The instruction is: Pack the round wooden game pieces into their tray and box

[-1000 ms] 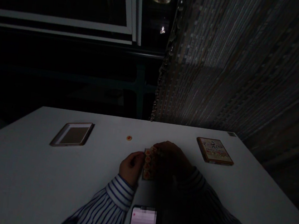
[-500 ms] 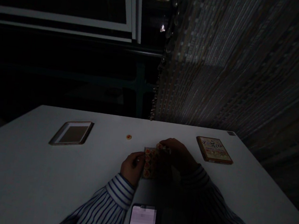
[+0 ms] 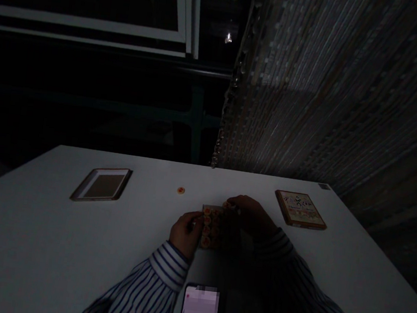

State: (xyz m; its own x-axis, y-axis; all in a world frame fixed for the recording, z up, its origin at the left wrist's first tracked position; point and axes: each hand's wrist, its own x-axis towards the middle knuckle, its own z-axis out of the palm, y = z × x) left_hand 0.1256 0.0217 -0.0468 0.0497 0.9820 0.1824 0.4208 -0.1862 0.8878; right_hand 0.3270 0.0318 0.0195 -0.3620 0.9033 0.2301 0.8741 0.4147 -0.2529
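A small board (image 3: 211,228) filled with round orange-marked pieces lies on the white table (image 3: 51,249) in front of me. My left hand (image 3: 184,233) is curled against the board's left edge, fingers closed on it. At the board's far right corner, my right hand (image 3: 249,214) pinches one round piece (image 3: 227,205) in its fingertips. The scene is very dark and the right side of the board is lost in shadow. Both my sleeves are striped.
A single round piece (image 3: 181,190) lies alone beyond the board. An empty box tray (image 3: 102,184) sits at the far left, a printed box lid (image 3: 300,209) at the far right. A lit phone (image 3: 200,309) lies near the table's front edge. A beaded curtain (image 3: 314,88) hangs behind.
My right hand has shifted from the board's top middle to its far right corner, with a piece in its fingertips. The left hand stays at the board's left edge.
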